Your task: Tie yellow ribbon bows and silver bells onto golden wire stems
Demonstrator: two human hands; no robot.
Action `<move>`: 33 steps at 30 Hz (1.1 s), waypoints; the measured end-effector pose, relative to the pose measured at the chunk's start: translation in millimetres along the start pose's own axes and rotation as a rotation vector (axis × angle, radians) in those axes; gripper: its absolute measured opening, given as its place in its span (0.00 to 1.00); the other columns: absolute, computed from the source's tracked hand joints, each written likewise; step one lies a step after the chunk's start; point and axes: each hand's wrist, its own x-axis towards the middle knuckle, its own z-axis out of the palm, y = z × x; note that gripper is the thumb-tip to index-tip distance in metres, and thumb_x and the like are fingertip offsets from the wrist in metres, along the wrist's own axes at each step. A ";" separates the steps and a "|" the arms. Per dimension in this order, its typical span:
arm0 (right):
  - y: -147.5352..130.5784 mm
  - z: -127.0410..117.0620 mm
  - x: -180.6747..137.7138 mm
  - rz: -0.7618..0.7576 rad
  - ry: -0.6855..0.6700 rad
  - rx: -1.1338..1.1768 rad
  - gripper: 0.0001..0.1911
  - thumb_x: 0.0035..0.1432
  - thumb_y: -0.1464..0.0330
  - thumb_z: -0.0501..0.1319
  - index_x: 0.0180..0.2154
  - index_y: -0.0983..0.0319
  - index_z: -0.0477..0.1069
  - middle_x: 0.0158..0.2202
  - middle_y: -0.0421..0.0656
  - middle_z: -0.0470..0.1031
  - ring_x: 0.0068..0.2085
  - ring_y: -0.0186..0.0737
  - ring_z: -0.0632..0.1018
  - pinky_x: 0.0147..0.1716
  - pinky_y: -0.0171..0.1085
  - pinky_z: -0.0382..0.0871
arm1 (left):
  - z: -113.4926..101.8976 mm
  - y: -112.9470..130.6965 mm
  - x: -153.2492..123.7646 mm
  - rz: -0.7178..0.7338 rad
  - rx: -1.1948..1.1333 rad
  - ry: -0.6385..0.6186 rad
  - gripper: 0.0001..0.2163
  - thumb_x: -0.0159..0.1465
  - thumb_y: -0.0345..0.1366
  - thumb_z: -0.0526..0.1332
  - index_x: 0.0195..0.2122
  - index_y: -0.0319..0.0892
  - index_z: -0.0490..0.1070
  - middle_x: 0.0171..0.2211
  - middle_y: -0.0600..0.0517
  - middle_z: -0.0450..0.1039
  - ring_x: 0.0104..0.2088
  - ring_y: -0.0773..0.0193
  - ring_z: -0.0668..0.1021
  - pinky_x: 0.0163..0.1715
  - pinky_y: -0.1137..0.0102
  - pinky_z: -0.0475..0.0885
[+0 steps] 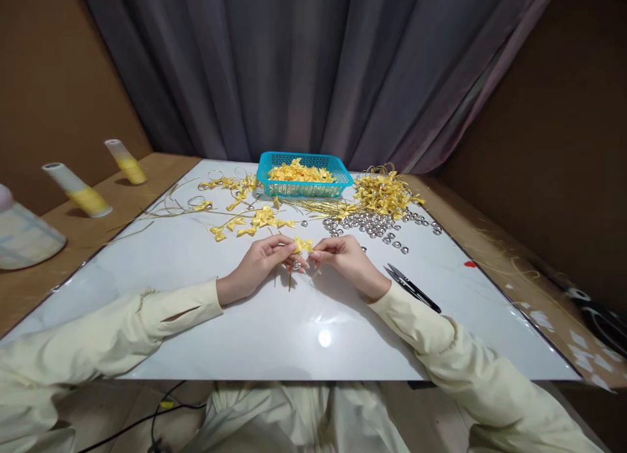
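Fingers of the left hand (259, 262) and right hand (347, 260): pinching one yellow ribbon bow (304, 245) between them, at six o'clock from the turquoise basket (308, 191); likeliest fault, a slipped bow from uneven pull. Outward, at two o'clock: loose silver rings (375, 224), apt to scatter if brushed. At four o'clock: black thread snips (415, 290), tips near the right hand, a possible nick should it drift outward.

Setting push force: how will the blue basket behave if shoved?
The basket is probably light for its size: its walls look thin and full of holes. Wide and low, it should slide rather than tip, as the tabletop looks glossy. The yellow bows heaped inside look loose, so a jolt might shift some.
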 end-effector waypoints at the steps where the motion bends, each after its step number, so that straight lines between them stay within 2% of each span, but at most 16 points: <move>1: 1.6 -0.4 1.1 0.000 0.015 -0.011 0.09 0.45 0.66 0.63 0.20 0.66 0.73 0.19 0.41 0.73 0.23 0.32 0.70 0.28 0.33 0.62 | -0.1 -0.7 -0.2 0.004 0.008 -0.005 0.13 0.57 0.43 0.64 0.33 0.38 0.69 0.27 0.51 0.77 0.28 0.64 0.78 0.30 0.71 0.72; 5: 8.6 -3.5 6.4 0.016 0.082 -0.091 0.08 0.44 0.68 0.62 0.19 0.66 0.72 0.18 0.41 0.72 0.22 0.33 0.70 0.26 0.33 0.62 | 0.0 -2.0 -0.8 0.010 0.003 -0.043 0.12 0.58 0.43 0.64 0.32 0.38 0.69 0.27 0.51 0.77 0.30 0.63 0.79 0.30 0.72 0.71; 11: 16.0 -10.6 11.2 0.030 0.154 -0.171 0.07 0.44 0.69 0.62 0.19 0.66 0.73 0.17 0.42 0.72 0.22 0.34 0.70 0.24 0.33 0.62 | -2.0 -3.9 -3.5 0.018 0.048 -0.115 0.10 0.61 0.40 0.62 0.31 0.38 0.69 0.32 0.48 0.78 0.36 0.61 0.79 0.31 0.72 0.70; 17: 12.2 -14.4 9.5 0.036 0.104 -0.242 0.07 0.45 0.71 0.62 0.19 0.66 0.74 0.18 0.43 0.73 0.23 0.35 0.72 0.26 0.34 0.64 | -0.2 -2.8 -5.9 0.022 0.142 -0.135 0.12 0.61 0.42 0.61 0.31 0.37 0.68 0.33 0.47 0.77 0.31 0.65 0.77 0.29 0.71 0.69; 19: 5.1 -18.0 6.6 -0.005 0.088 -0.285 0.06 0.44 0.71 0.63 0.19 0.65 0.74 0.24 0.44 0.76 0.27 0.36 0.73 0.30 0.36 0.66 | 1.1 -2.1 -5.5 0.028 0.162 -0.109 0.12 0.62 0.43 0.60 0.32 0.38 0.68 0.33 0.47 0.77 0.31 0.65 0.77 0.29 0.72 0.69; 22: -9.5 -21.4 -1.6 -0.183 0.136 -0.353 0.07 0.46 0.70 0.64 0.19 0.63 0.74 0.33 0.46 0.76 0.34 0.38 0.74 0.37 0.38 0.66 | 2.4 -2.6 -4.6 0.055 0.206 -0.031 0.12 0.62 0.44 0.59 0.34 0.38 0.68 0.33 0.47 0.77 0.34 0.63 0.78 0.29 0.72 0.69; 24: -18.6 -19.3 -8.7 -0.265 0.105 -0.316 0.08 0.49 0.68 0.63 0.21 0.63 0.74 0.32 0.45 0.74 0.35 0.38 0.74 0.36 0.37 0.67 | 2.9 -3.6 -4.7 0.084 0.253 0.004 0.12 0.63 0.43 0.58 0.34 0.38 0.68 0.33 0.47 0.77 0.33 0.64 0.78 0.29 0.73 0.69; 28: -26.4 -5.7 -19.7 -0.207 -0.086 -0.152 0.10 0.53 0.64 0.62 0.27 0.63 0.76 0.31 0.44 0.76 0.33 0.36 0.75 0.34 0.36 0.69 | 3.5 -4.3 -7.4 0.213 0.447 0.018 0.09 0.64 0.40 0.56 0.35 0.39 0.70 0.30 0.51 0.75 0.32 0.66 0.76 0.30 0.74 0.68; 30: -24.8 0.4 -21.5 -0.162 -0.087 -0.115 0.10 0.53 0.63 0.62 0.28 0.64 0.76 0.31 0.44 0.77 0.33 0.37 0.76 0.34 0.35 0.69 | 3.7 -3.5 -9.0 0.279 0.578 0.024 0.09 0.64 0.38 0.55 0.34 0.39 0.70 0.29 0.52 0.74 0.31 0.67 0.75 0.32 0.74 0.68; 33: -20.1 3.6 -20.5 -0.148 -0.049 -0.106 0.11 0.53 0.63 0.62 0.28 0.64 0.76 0.31 0.45 0.78 0.33 0.38 0.76 0.35 0.36 0.69 | 4.3 -2.0 -10.2 0.294 0.664 0.017 0.10 0.65 0.38 0.53 0.34 0.39 0.70 0.29 0.53 0.73 0.30 0.67 0.73 0.31 0.74 0.67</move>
